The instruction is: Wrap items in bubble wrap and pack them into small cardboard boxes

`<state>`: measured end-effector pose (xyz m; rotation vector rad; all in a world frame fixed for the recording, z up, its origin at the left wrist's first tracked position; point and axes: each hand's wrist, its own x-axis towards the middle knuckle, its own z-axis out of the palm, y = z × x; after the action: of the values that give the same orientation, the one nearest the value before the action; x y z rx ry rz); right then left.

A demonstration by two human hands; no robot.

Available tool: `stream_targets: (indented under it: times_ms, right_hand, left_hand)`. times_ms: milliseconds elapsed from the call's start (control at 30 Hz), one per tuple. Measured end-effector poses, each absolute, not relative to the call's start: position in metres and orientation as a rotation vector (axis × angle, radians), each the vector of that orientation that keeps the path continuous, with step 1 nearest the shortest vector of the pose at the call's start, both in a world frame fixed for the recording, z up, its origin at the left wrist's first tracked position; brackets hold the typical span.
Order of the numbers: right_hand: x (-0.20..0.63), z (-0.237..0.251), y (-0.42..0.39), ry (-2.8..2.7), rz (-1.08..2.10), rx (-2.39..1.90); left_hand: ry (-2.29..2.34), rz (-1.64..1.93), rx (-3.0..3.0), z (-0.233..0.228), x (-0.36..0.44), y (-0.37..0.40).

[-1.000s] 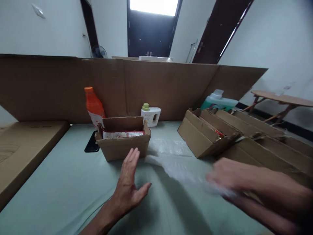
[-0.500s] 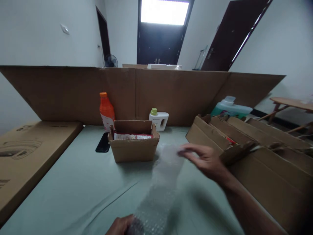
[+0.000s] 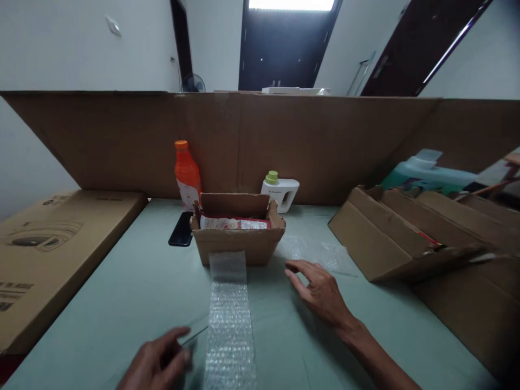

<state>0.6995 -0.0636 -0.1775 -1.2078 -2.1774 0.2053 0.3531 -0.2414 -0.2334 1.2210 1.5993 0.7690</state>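
Observation:
A long strip of clear bubble wrap (image 3: 229,336) lies on the green tabletop between my hands, its far end against the front of a small open cardboard box (image 3: 238,245). Red-and-white packets (image 3: 233,223) fill part of that box. To the left of the strip, my left hand (image 3: 156,362) holds nothing, thumb and fingers apart and slightly blurred. My right hand (image 3: 319,290) hovers to the strip's right, empty, with thumb and index finger apart. Just beyond it, a second piece of clear bubble wrap (image 3: 319,252) lies flat on the table.
Behind the box stand an orange bottle (image 3: 188,176) and a white jug with a green cap (image 3: 280,193); a black phone (image 3: 181,229) lies at left. A large flat carton (image 3: 73,238) borders the left, divided cardboard boxes (image 3: 377,233) the right. A cardboard screen (image 3: 304,146) closes the back.
The bubble wrap strip, earlier stretched between both hands, now lies flat before the box, released. Both hands have opened and moved apart. The view has shifted a little.

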Motion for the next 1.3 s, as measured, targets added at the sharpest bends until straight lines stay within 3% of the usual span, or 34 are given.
stream_targets:
  times_ms: [167, 300, 633, 900, 1100, 1300]
  right_hand:
    - [0.680, -0.190, -0.031, -1.996, 0.589, -1.284]
    - [0.659, -0.207, -0.022, -1.929, 0.684, -1.231]
    - [0.654, -0.222, 0.011, -1.942, 0.532, -1.358]
    - [0.731, -0.237, 0.015, -1.942, 0.403, -1.507]
    - [0.740, -0.204, 0.055, -1.672, 0.461, -1.476]
    - [0.663, -0.165, 0.137, -1.674, 0.789, -1.172]
  left_hand:
    - [1.718, 1.105, 1.412, -0.195, 0.349, -0.137]
    - [1.453, 1.240, 1.445, -0.205, 0.378, -0.087]
    - [1.576, 1.233, 1.358, -0.212, 0.364, -0.045]
    - [1.757, 1.142, 1.530, -0.258, 0.360, -0.109]
    - [1.838, 1.188, 1.391, -0.222, 0.352, -0.085]
    - [1.654, 1.210, 1.368, -0.214, 0.355, -0.036]
